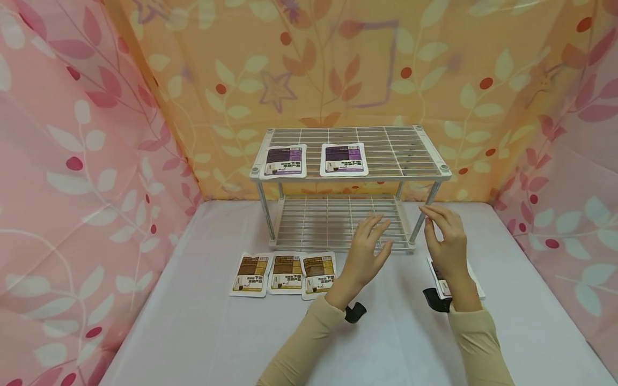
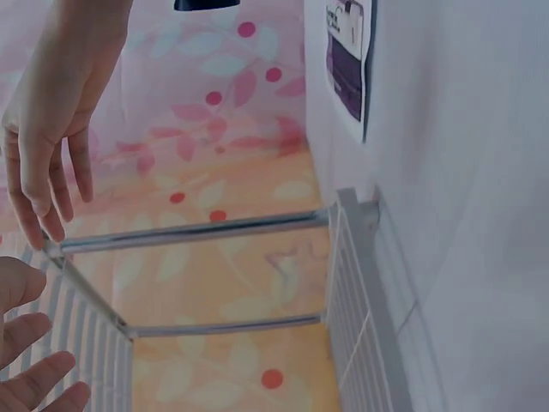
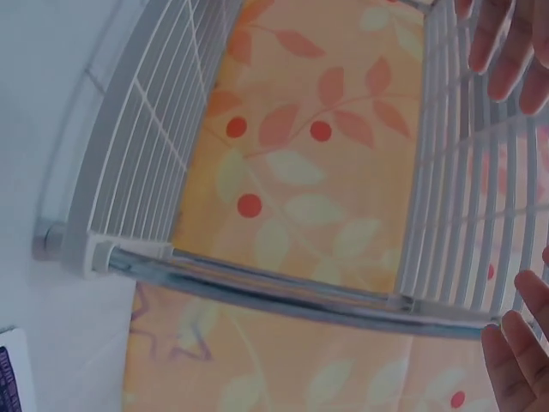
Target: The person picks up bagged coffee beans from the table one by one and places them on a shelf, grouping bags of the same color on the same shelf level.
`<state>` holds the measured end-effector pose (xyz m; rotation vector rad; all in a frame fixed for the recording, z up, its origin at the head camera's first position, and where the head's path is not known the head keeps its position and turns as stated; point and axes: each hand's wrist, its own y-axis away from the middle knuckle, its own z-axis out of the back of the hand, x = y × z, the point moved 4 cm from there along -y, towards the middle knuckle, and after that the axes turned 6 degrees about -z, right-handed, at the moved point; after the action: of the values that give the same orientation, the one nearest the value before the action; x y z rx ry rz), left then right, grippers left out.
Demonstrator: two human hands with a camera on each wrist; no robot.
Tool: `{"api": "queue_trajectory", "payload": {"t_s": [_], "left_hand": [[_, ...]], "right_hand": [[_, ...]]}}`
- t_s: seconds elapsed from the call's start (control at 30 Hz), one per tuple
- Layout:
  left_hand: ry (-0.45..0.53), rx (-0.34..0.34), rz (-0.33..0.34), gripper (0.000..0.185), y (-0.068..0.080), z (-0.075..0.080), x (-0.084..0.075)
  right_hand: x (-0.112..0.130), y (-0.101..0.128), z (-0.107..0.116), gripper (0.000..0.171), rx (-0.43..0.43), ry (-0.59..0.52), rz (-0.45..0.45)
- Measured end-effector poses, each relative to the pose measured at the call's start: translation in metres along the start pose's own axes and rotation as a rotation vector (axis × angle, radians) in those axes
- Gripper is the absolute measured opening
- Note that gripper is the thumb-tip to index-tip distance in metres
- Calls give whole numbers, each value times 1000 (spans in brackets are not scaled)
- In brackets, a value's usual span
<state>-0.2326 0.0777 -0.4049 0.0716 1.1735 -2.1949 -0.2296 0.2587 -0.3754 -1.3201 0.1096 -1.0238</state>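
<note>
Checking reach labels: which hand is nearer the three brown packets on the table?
Left. The left hand hovers just right of the brown packets; the right hand is farther right, by the rack leg.

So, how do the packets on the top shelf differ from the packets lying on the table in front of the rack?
The top-shelf packets have purple labels; the table packets have brown and yellow ones. There are two top-shelf packets, spaced apart, while the three table packets lie in a close row, edges touching or overlapping. Both kinds are flat white pouches, face up, and neither hand touches them.

Purple pouch (image 1: 446, 279) half hidden under right hand (image 1: 449, 244); pouch print too small to read.
</note>
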Motion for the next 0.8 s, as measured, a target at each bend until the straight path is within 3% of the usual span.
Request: {"api": "queue_trajectory", "payload": {"t_s": [0.33, 0.57, 0.8], "left_hand": [[41, 53, 13, 42, 10, -27, -8], [70, 84, 25, 44, 15, -47, -13], [105, 168, 56, 45, 19, -64, -21]], "right_hand": [[-23, 9, 21, 31, -33, 59, -135], [-41, 15, 35, 29, 74, 163, -262], [-54, 22, 48, 28, 204, 254, -370]]}}
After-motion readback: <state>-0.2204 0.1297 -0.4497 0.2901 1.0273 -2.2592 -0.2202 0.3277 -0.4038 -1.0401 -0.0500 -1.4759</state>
